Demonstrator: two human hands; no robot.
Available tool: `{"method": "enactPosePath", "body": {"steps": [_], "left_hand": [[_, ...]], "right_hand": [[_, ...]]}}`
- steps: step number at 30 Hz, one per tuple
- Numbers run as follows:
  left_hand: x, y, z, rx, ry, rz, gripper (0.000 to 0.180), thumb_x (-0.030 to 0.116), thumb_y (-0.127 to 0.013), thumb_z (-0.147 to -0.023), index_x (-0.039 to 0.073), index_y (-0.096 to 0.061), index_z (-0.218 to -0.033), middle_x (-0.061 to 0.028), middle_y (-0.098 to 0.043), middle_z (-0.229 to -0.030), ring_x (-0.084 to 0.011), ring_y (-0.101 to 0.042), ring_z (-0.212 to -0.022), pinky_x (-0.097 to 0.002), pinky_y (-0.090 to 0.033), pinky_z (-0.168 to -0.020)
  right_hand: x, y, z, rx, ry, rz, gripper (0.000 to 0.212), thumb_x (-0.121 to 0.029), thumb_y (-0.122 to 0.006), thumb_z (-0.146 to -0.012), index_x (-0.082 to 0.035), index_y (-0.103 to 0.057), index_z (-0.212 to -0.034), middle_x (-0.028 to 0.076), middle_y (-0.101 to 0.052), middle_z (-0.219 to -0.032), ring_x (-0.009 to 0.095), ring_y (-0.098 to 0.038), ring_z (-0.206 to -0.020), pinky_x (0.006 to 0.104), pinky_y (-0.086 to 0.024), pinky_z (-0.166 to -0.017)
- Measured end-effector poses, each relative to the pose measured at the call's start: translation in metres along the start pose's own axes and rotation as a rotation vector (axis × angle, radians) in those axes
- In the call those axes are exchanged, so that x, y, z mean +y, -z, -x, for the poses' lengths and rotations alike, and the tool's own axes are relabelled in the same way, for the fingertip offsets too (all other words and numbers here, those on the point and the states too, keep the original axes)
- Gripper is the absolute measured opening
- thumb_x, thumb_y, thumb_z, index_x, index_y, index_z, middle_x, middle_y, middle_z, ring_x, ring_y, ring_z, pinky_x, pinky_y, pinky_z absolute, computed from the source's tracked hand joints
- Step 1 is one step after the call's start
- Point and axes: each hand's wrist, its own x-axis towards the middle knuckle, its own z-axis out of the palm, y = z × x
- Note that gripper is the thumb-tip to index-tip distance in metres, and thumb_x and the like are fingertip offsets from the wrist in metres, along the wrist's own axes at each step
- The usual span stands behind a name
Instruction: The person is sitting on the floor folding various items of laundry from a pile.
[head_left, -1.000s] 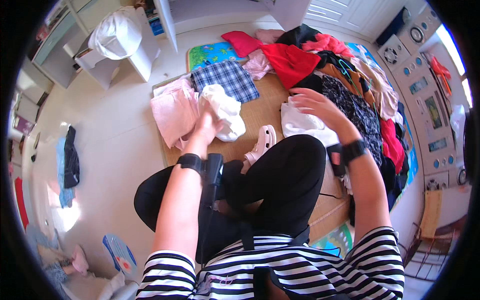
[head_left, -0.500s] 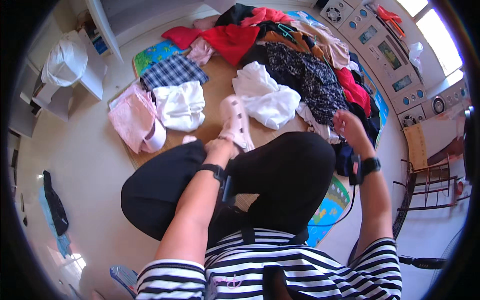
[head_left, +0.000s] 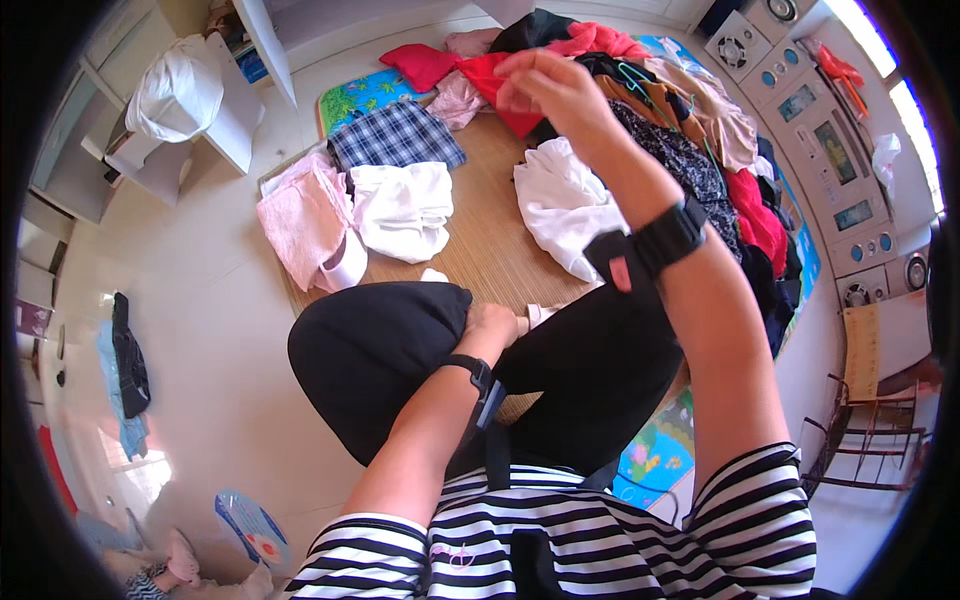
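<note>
My right hand [head_left: 548, 88] is stretched out over the far side of the mat, in front of a red garment [head_left: 484, 72]. Its fingers are apart and hold nothing I can see; whether they touch the cloth is unclear. Beneath my right forearm lies a crumpled white garment [head_left: 565, 205]. My left hand [head_left: 492, 325] rests against my bent leg in black trousers, near a pale shoe [head_left: 540, 315] that is mostly covered; its fingers are hidden. Folded pieces lie at the left: a blue plaid one [head_left: 395, 140], a white one [head_left: 403, 210] and a pink one [head_left: 305, 220].
A heap of clothes [head_left: 670, 150] with a green hanger [head_left: 635, 78] spreads along the right of the tan mat [head_left: 480, 240]. A toy-like grey cabinet [head_left: 830, 140] stands beyond it. A white bag [head_left: 178, 90] sits on furniture at the left. Dark clothing [head_left: 128, 355] lies on the floor.
My right hand has swung from the right side of the heap up and left to the red garment. My left hand stays low by my leg; the shoe is now mostly covered.
</note>
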Motion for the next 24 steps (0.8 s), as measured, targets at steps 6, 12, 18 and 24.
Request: {"method": "enactPosePath", "body": {"steps": [6,12,18,24], "left_hand": [[-0.003,0.009,-0.015,-0.055,-0.034,0.023,0.028,0.022,-0.042,-0.080,0.011,-0.063,-0.094,-0.0089,-0.059,-0.100,-0.0230,-0.056,-0.096,-0.0340,-0.044,-0.077],[-0.003,0.002,-0.047,-0.053,0.130,0.136,0.032,0.026,-0.039,-0.079,0.008,-0.062,-0.090,-0.0132,-0.060,-0.094,-0.0295,-0.057,-0.090,-0.0395,-0.045,-0.074],[-0.049,0.064,-0.091,0.391,0.391,0.525,0.024,0.027,-0.047,-0.078,0.007,-0.059,-0.084,-0.0156,-0.059,-0.087,-0.0306,-0.057,-0.084,-0.0418,-0.045,-0.069],[-0.131,0.083,-0.114,0.811,0.462,0.395,0.051,0.026,-0.065,-0.067,0.002,-0.047,-0.109,-0.0182,-0.047,-0.108,-0.0311,-0.047,-0.101,-0.0375,-0.039,-0.084]], "right_hand": [[0.076,0.065,0.043,0.021,-0.297,-0.109,0.016,-0.014,-0.046,-0.084,-0.004,-0.055,-0.092,0.002,-0.057,-0.076,0.009,-0.054,-0.073,0.0219,-0.043,-0.068],[0.143,0.099,0.008,0.004,-0.560,-0.140,0.016,-0.014,-0.045,-0.083,-0.004,-0.054,-0.092,0.003,-0.057,-0.078,0.011,-0.055,-0.074,0.0246,-0.043,-0.068],[0.159,0.051,0.006,-0.048,-0.614,-0.334,0.014,-0.014,-0.046,-0.085,-0.005,-0.053,-0.093,0.002,-0.056,-0.079,0.011,-0.054,-0.073,0.0220,-0.044,-0.068],[0.173,0.039,-0.004,0.188,-0.764,-0.758,0.013,-0.015,-0.046,-0.085,-0.006,-0.052,-0.092,0.003,-0.054,-0.079,0.011,-0.053,-0.074,0.0236,-0.044,-0.068]]}}
